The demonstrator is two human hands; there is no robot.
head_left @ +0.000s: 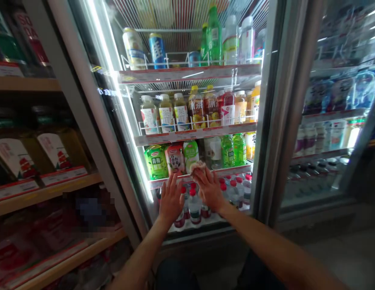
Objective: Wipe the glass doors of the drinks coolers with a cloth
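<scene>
In the head view, a closed glass fridge door (131, 161) stands before me, with lit drinks behind it. My right hand (210, 191) holds a crumpled light cloth (197, 166) against the glass, its fingers closed over it. To its left, my left hand (171, 201) has its fingers stretched out, palm toward the glass and nothing in it. Behind the hands are a green bottle (191, 152), a red-labelled bottle (175, 156) and red-capped bottles (194, 207) on the lowest level. The hands hide parts of these bottles.
At left, a wooden shelf (69, 177) carries large bottles with white labels (53, 149). The metal door frame (267, 121) runs along the right, beside a second fridge with more drinks (323, 137). My knees (175, 274) show at the bottom.
</scene>
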